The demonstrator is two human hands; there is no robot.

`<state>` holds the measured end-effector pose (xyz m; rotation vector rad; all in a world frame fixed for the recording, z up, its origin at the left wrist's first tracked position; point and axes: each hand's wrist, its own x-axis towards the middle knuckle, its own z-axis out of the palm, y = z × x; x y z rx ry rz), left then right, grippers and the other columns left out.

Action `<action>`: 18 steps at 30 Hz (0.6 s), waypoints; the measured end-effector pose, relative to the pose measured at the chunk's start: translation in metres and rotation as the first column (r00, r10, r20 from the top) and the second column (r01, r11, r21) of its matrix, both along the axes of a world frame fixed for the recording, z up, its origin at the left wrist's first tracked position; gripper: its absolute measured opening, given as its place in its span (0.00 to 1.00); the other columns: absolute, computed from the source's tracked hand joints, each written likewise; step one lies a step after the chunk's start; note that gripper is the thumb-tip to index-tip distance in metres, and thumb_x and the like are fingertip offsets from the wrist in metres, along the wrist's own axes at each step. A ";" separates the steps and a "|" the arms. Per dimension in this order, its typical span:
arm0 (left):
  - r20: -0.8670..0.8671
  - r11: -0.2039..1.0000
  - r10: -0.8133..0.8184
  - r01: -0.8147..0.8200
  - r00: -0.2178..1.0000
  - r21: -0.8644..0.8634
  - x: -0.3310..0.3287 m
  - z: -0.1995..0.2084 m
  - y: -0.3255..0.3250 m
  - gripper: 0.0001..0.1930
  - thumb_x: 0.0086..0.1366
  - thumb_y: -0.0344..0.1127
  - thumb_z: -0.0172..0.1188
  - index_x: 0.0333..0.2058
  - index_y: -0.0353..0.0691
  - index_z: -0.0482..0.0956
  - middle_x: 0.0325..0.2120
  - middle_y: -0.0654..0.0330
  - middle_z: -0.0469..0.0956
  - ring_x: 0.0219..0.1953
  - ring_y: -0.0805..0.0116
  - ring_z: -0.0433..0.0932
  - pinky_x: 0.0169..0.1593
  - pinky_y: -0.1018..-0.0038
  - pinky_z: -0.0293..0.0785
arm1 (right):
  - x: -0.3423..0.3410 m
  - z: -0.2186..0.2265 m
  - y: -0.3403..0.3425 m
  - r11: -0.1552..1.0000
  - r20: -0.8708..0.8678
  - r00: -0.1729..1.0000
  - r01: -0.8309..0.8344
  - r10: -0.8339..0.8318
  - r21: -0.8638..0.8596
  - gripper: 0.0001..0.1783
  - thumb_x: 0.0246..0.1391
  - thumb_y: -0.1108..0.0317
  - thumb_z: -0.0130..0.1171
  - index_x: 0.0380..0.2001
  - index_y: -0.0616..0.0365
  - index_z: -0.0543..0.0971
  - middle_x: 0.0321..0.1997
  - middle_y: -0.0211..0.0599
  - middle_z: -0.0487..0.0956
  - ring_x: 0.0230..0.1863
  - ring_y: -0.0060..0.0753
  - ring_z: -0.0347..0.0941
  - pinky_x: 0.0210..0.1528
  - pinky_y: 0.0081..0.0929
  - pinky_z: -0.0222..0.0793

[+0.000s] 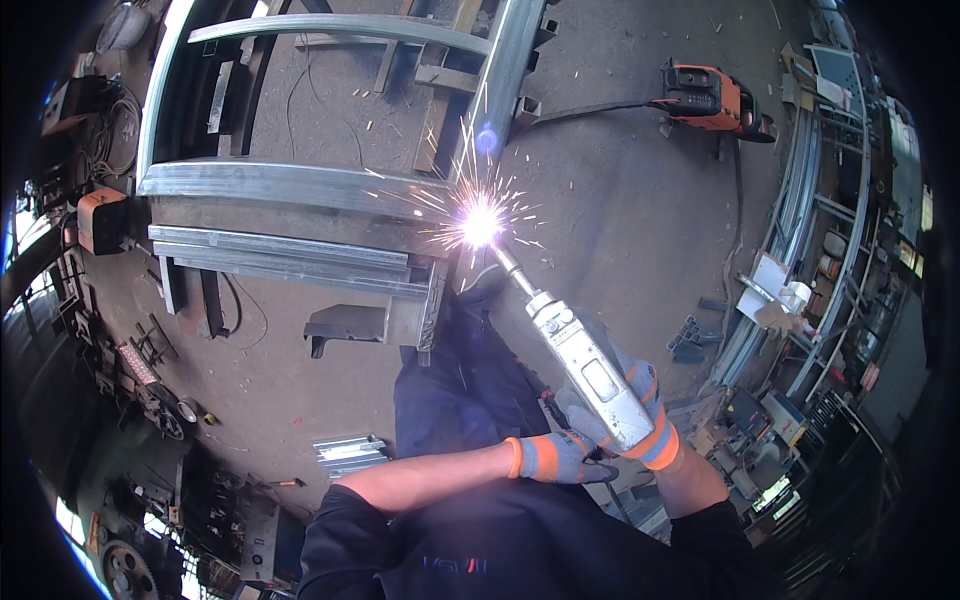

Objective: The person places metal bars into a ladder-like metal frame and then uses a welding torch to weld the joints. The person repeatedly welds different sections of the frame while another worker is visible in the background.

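A silver-white handheld welding gun (595, 365) slants up and to the left, its thin nozzle (515, 270) ending at a bright white flash with sparks. The flash sits at the joint of a grey metal frame (300, 187), where a crosspiece meets a long side rail (500, 90). My right hand (645, 400), in a grey and orange glove, is closed round the gun from its right side. My left hand (555, 455), gloved alike, reaches across my body and is closed at the gun's rear left side. Its fingers are partly hidden by the gun.
Metal bars (280, 255) lie stacked beside the crosspiece. An orange and black machine (705, 98) with a dark cable stands at the far right. Another orange box (100, 220) is at the left. Long metal profiles (770, 270) run along the right. Short metal strips (350, 455) lie on the floor.
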<state>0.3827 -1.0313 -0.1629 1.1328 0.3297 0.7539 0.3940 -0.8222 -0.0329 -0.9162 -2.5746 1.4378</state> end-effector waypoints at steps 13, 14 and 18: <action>-0.093 0.987 -0.132 0.122 0.987 -0.107 -0.004 0.010 0.008 0.23 0.74 0.49 0.64 0.56 0.36 0.80 0.48 0.49 0.83 0.50 0.57 0.82 0.55 0.64 0.78 | 0.006 -0.009 -0.014 0.975 0.049 0.981 0.193 -0.189 -0.110 0.24 0.52 0.70 0.72 0.54 0.59 0.83 0.52 0.44 0.83 0.34 0.39 0.84 0.34 0.32 0.79; -0.080 0.940 -0.223 0.193 0.972 -0.281 -0.008 0.014 0.014 0.24 0.73 0.51 0.64 0.55 0.36 0.80 0.46 0.49 0.83 0.50 0.58 0.82 0.55 0.63 0.77 | 0.007 -0.014 -0.018 0.970 0.053 0.976 0.217 -0.212 -0.108 0.22 0.52 0.70 0.72 0.52 0.58 0.84 0.51 0.43 0.83 0.30 0.38 0.83 0.29 0.31 0.77; -0.133 0.908 -0.285 0.223 0.949 -0.355 -0.012 0.032 0.041 0.27 0.73 0.55 0.62 0.58 0.38 0.77 0.50 0.46 0.81 0.53 0.50 0.81 0.57 0.60 0.76 | 0.040 -0.010 -0.015 0.946 0.014 0.956 0.291 -0.292 -0.142 0.21 0.53 0.69 0.73 0.52 0.57 0.85 0.38 0.35 0.88 0.31 0.35 0.84 0.29 0.31 0.76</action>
